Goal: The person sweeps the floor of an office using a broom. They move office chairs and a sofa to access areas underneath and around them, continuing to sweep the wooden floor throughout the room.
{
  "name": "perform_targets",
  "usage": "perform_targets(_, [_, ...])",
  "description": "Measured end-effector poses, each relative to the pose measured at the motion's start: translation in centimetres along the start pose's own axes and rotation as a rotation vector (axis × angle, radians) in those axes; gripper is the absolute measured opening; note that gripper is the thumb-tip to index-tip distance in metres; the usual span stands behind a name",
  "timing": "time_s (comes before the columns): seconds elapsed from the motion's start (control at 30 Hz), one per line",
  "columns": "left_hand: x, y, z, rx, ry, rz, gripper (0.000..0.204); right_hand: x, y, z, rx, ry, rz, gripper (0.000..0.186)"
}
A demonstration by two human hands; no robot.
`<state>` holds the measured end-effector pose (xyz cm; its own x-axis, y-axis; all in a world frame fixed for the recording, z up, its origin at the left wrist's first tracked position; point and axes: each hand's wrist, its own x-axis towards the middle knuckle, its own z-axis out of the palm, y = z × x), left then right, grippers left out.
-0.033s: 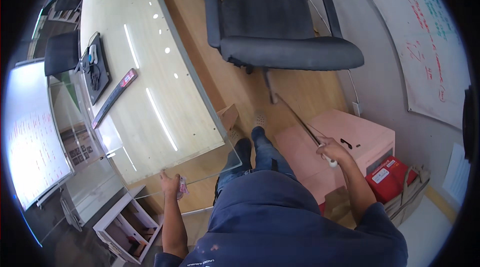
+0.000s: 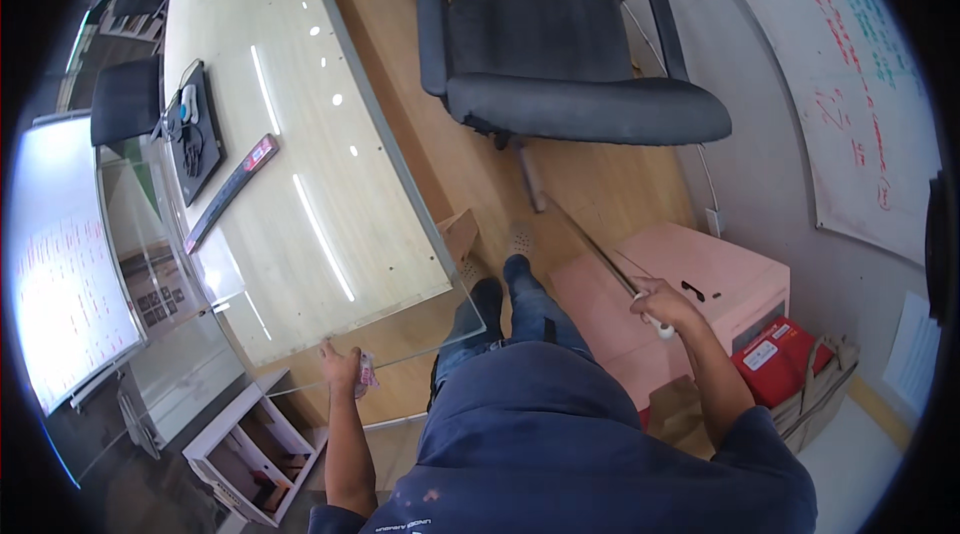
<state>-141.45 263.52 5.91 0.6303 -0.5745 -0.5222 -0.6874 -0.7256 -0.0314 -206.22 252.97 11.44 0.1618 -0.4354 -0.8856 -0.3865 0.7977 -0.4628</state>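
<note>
"Grips?"

"I see the right grip (image 2: 664,305) clenched round the pole (image 2: 600,251), right of centre; the left grip (image 2: 341,367) I can't read."

"Containers?"

"Lower right, a red box (image 2: 776,361) against a beige tote (image 2: 815,402); lower left, a white cabinet (image 2: 222,426) holding reddish things (image 2: 268,488)."

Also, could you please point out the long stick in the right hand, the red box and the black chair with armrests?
Long stick (image 2: 600,252): head view, middle of its shaft.
Red box (image 2: 787,362): head view, its red surface.
Black chair (image 2: 537,31): head view, the padding between its armrests.
</note>
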Motion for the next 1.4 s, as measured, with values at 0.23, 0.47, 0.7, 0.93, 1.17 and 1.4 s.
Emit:
perform_targets(0.23, [-2.3,-1.1,-1.7,-0.151,0.013,0.022,0.083,15.2,-9.9,6.8,-0.224,-0.389,-0.132,0.068])
perform_targets(0.47, [-10.2,-2.7,1.8,-0.300,0.005,-0.149,0.072,35.9,-12.9,13.8,-0.473,-0.487,0.074,0.034])
perform_targets(0.7, [-17.3,-4.6,2.8,-0.294,-0.312,-0.516,0.068,34.8,-18.5,10.0,-0.803,-0.149,-0.310,0.031])
perform_targets(0.93, [-11.7,-7.7,5.6,-0.425,-0.135,-0.268,0.070,26.9,-16.9,15.2,-0.578,0.193,-0.249,0.044])
perform_targets(1.17, [-8.3,-7.1,5.2,-0.566,-0.113,-0.210,0.071,17.5,-8.3,12.2,-0.134,-0.176,-0.093,0.054])
perform_targets(1.4, [-8.0,-10.3,6.7,-0.573,-0.190,-0.238,0.069,18.8,-6.5,2.6,-0.862,0.083,0.019,0.034])
